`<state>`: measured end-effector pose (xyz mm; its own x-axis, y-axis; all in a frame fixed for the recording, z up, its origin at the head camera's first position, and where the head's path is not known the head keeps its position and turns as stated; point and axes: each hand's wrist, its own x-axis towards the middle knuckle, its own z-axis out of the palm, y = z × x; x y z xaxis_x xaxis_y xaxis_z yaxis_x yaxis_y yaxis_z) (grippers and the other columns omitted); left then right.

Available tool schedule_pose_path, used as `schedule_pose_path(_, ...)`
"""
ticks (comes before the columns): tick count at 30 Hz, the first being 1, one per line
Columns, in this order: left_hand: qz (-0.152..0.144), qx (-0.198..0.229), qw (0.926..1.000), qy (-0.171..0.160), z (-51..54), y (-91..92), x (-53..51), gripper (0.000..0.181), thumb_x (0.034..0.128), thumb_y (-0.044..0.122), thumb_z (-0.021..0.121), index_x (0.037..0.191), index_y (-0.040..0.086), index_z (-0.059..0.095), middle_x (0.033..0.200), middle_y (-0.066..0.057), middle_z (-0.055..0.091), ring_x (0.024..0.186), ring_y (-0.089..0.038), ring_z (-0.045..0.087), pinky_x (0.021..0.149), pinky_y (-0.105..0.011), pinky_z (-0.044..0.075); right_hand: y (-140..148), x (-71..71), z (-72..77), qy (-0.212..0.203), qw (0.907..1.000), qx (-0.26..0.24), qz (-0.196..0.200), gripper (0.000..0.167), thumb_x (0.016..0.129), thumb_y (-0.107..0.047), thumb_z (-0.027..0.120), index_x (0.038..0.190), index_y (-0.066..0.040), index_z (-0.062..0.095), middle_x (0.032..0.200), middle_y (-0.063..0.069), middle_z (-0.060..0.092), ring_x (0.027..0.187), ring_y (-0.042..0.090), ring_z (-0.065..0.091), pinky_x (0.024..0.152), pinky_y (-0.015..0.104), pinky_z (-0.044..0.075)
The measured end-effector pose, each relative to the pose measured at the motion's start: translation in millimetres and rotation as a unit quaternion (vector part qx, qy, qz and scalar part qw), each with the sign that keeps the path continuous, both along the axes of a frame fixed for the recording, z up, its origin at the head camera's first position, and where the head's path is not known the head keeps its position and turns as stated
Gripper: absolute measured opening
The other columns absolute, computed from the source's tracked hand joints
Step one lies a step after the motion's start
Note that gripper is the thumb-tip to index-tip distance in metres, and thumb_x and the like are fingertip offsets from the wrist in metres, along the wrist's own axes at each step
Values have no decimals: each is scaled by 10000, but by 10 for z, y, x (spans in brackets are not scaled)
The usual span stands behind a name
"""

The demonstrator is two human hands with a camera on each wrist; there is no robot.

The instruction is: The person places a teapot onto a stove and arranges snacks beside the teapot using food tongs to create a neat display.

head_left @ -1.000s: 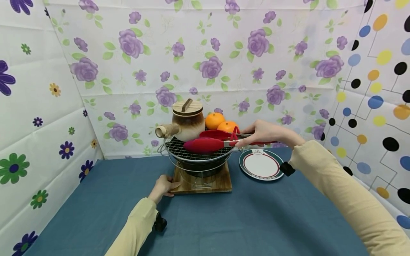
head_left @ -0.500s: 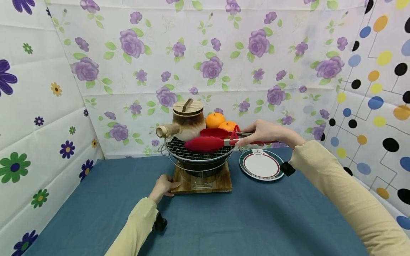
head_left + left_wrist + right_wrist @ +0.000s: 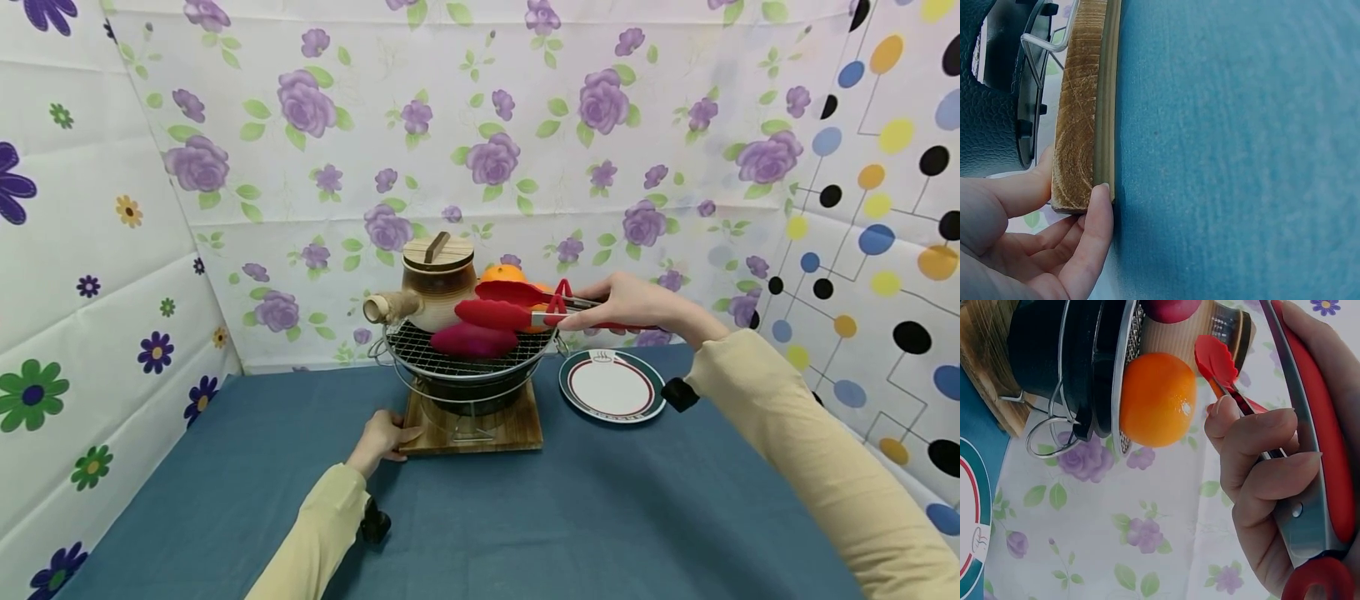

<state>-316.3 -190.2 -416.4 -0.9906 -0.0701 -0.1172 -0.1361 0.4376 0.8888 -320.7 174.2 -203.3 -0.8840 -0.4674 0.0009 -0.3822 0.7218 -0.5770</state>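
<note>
With curled fingers my right hand [image 3: 630, 302] holds red-tipped tongs [image 3: 493, 315] above the wire grill rack [image 3: 412, 346]. Their two scoop ends are apart, with nothing seen between them. Just below lies a purple-red sweet potato [image 3: 474, 341] on the rack. An orange [image 3: 1159, 400] sits near the tongs in the right wrist view; a second orange [image 3: 502, 272] is partly hidden behind them in the head view. At the front left corner of the wooden board [image 3: 517, 433], my left hand [image 3: 381, 437] pinches the edge between thumb and fingers [image 3: 1094, 244].
A brown clay pot [image 3: 438, 292] with a wooden lid and side handle stands at the rack's back left. The black stove [image 3: 480, 398] rests in a wire stand on the board. Right of it lies a green-rimmed plate [image 3: 611, 385] on the blue tablecloth [image 3: 600, 517].
The tongs have risen off the sweet potato and shifted slightly right, so the sweet potato now shows on the rack. My left hand keeps its place on the board.
</note>
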Motion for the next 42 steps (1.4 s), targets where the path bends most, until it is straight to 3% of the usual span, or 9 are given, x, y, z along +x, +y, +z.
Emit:
schedule_pose_path(6,-12,13,10000,-24,0,-2,1,222,833,73,664,922,-83,535,603,-72,418,460,-159,467,482,-334,535,57,42,26,85,9996,-133,-230,771,722,-548,683,1326,-119,472,746,71,548,527,185,325,461,295,291)
schedule_pose_path(10,15,13,10000,-61,-6,-9,-8,225,832,78,667,924,-83,539,618,-79,427,464,-160,473,484,-334,537,99,51,29,154,9988,-191,-415,758,721,-553,680,1318,-128,488,1034,89,584,734,215,448,544,297,370)
schedule_pose_path(13,-2,11,10000,-53,-20,-18,-21,259,836,71,660,965,-111,530,641,-96,437,475,-166,477,488,-338,538,123,53,26,160,9982,-299,-498,737,725,-541,684,1302,-118,508,1080,89,571,845,243,454,583,310,388)
schedule_pose_path(18,-7,4,10000,-70,-19,-18,-29,230,837,69,659,925,-101,531,661,-98,451,499,-169,489,499,-338,540,172,45,18,279,9966,-431,-646,666,729,-547,677,1227,-118,573,861,110,556,755,265,425,526,306,344)
schedule_pose_path(20,-11,-2,10000,-65,-8,-12,-22,200,834,70,663,878,-76,534,647,-87,447,495,-167,488,497,-337,540,198,53,21,381,9956,-448,-734,700,731,-556,669,1248,-99,552,918,106,566,755,255,431,525,301,361)
schedule_pose_path(27,21,-15,10000,-97,8,8,-18,228,830,77,669,902,-97,540,655,-113,452,511,-200,511,495,-357,540,296,82,23,488,9896,-804,-1087,686,717,-569,673,1247,-154,543,621,96,410,499,213,336,420,298,299)
schedule_pose_path(30,-57,32,9999,-88,-42,-24,-55,354,820,102,687,1006,-150,521,733,-163,485,585,-245,551,512,-359,543,348,100,5,512,9875,-926,-1164,654,730,-556,670,1211,-129,553,586,65,394,457,188,306,401,301,297)
schedule_pose_path(34,-202,146,9997,21,-104,-70,-95,532,790,161,724,1096,-189,466,818,-209,490,647,-278,562,510,-344,543,426,115,-38,651,9846,-1038,-1249,529,748,-527,671,990,-67,572,577,83,413,445,187,328,412,308,314)
schedule_pose_path(42,-78,84,9999,16,19,-8,4,426,833,53,659,1119,-190,459,832,-193,482,658,-244,535,514,-337,542,578,145,-119,625,9804,-1196,-1433,508,743,-509,686,904,-56,524,560,91,412,419,208,370,380,327,349)
